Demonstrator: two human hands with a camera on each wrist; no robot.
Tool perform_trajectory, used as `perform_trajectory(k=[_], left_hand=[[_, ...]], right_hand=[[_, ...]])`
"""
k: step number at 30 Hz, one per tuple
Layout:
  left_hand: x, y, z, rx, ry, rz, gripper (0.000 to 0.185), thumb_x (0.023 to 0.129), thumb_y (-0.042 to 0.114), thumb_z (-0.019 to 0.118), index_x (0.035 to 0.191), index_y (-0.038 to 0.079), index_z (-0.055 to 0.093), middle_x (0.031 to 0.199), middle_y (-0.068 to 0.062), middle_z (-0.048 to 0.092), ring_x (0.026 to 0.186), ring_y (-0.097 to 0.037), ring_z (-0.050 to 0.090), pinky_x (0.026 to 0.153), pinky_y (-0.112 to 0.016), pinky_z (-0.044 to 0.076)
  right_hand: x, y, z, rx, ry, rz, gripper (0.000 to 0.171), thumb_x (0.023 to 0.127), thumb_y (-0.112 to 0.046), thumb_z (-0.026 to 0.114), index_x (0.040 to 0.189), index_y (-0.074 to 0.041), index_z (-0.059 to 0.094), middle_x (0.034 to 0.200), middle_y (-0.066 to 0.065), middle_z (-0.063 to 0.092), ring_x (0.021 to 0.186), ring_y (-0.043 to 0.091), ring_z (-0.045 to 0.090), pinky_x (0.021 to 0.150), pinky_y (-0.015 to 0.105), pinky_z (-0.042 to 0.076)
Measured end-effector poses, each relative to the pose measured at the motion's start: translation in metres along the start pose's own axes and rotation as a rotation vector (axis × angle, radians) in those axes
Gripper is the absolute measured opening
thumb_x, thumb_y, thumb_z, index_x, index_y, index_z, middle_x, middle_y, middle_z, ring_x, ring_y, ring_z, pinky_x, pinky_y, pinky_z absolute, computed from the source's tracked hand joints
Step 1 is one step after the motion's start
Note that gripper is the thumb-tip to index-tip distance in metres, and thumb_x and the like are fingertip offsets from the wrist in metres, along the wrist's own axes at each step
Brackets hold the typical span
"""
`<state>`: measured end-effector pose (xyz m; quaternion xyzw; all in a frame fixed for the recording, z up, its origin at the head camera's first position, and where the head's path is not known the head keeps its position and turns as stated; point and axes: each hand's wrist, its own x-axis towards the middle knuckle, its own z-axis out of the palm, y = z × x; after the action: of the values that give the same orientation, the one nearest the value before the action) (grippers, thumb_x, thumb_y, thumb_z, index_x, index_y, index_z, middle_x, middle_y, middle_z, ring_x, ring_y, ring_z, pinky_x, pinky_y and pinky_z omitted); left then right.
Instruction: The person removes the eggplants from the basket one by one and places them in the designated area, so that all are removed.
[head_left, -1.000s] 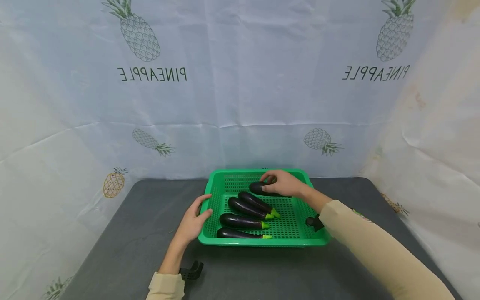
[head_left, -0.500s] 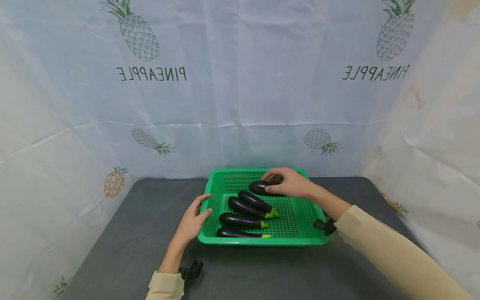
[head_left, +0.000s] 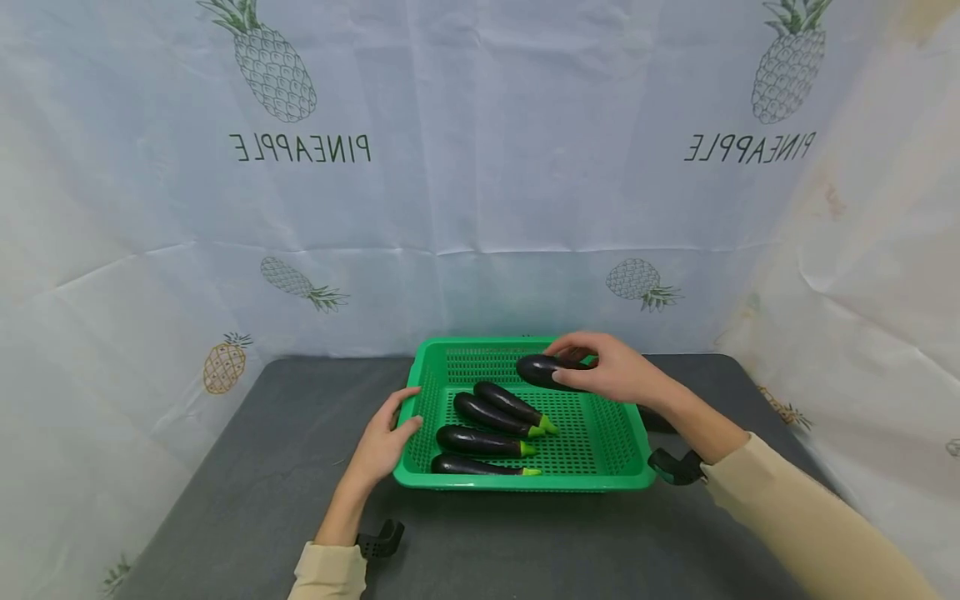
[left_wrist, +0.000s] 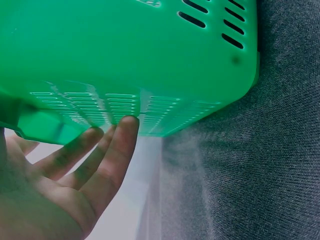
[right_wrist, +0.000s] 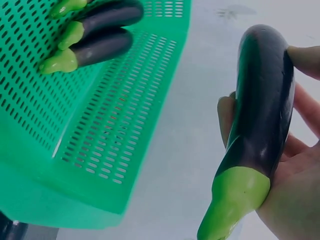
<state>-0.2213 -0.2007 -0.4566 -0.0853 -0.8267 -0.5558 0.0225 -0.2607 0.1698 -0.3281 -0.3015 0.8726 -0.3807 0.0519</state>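
Note:
My right hand point(head_left: 611, 371) grips a dark purple eggplant point(head_left: 536, 370) above the back right of the green plastic basket point(head_left: 517, 482). In the right wrist view, the thumb and fingers lie on either side of this eggplant point(right_wrist: 262, 105), its green stem end pointing down. Several more eggplants point(head_left: 480, 441) lie in the basket, most with their green ends to the right. At the basket's left side, my left hand point(head_left: 378, 446) touches the rim. From the left wrist view, its fairly straight fingers point(left_wrist: 112, 160) rest against the slotted outer wall point(left_wrist: 150, 60).
The basket stands on a dark grey table point(head_left: 262, 475), near its back edge. A white pineapple-print cloth point(head_left: 480, 192) hangs behind and at the sides. A dark shiny thing point(right_wrist: 12, 229), partly cut off, lies outside the basket in the right wrist view.
My right hand has lifted the eggplant off the back of the basket and carried it slightly to the right. The left hand stays at the left rim.

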Motion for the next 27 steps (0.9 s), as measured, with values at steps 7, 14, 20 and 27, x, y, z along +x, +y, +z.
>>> perform_trajectory(k=[7, 14, 20, 27], left_hand=[[-0.001, 0.0, 0.003, 0.011, 0.007, -0.004, 0.05, 0.106, 0.017, 0.056, 0.154, 0.013, 0.042, 0.157, -0.021, 0.039, 0.14, -0.04, 0.044, 0.099, -0.056, 0.047], [-0.003, 0.0, 0.005, 0.007, 0.013, 0.01, 0.051, 0.107, 0.017, 0.056, 0.155, 0.012, 0.041, 0.156, -0.023, 0.039, 0.138, -0.041, 0.046, 0.096, -0.056, 0.049], [-0.003, -0.006, 0.007, 0.022, 0.033, 0.008, 0.05, 0.106, 0.016, 0.056, 0.154, 0.014, 0.042, 0.157, -0.02, 0.04, 0.139, -0.039, 0.045, 0.098, -0.056, 0.048], [-0.003, -0.008, 0.008, 0.017, 0.034, -0.01, 0.05, 0.106, 0.017, 0.056, 0.154, 0.018, 0.042, 0.157, -0.018, 0.04, 0.138, -0.037, 0.047, 0.097, -0.054, 0.049]], right_hand=[[-0.023, 0.001, -0.009, 0.003, 0.062, -0.012, 0.032, 0.099, -0.025, 0.07, 0.128, -0.015, 0.067, 0.116, 0.003, 0.065, 0.103, 0.022, 0.06, 0.081, 0.042, 0.053], [-0.046, 0.004, -0.017, 0.027, 0.102, -0.042, 0.027, 0.099, -0.021, 0.069, 0.126, -0.016, 0.067, 0.117, 0.003, 0.065, 0.101, 0.019, 0.062, 0.077, 0.033, 0.054], [-0.063, 0.007, -0.023, 0.002, 0.142, -0.06, 0.029, 0.1, -0.017, 0.068, 0.129, -0.014, 0.067, 0.12, 0.004, 0.064, 0.101, 0.014, 0.063, 0.079, 0.031, 0.055], [-0.083, 0.02, -0.029, -0.064, 0.22, -0.086, 0.03, 0.099, -0.012, 0.068, 0.129, -0.015, 0.067, 0.121, 0.002, 0.065, 0.103, 0.007, 0.061, 0.076, 0.027, 0.055]])
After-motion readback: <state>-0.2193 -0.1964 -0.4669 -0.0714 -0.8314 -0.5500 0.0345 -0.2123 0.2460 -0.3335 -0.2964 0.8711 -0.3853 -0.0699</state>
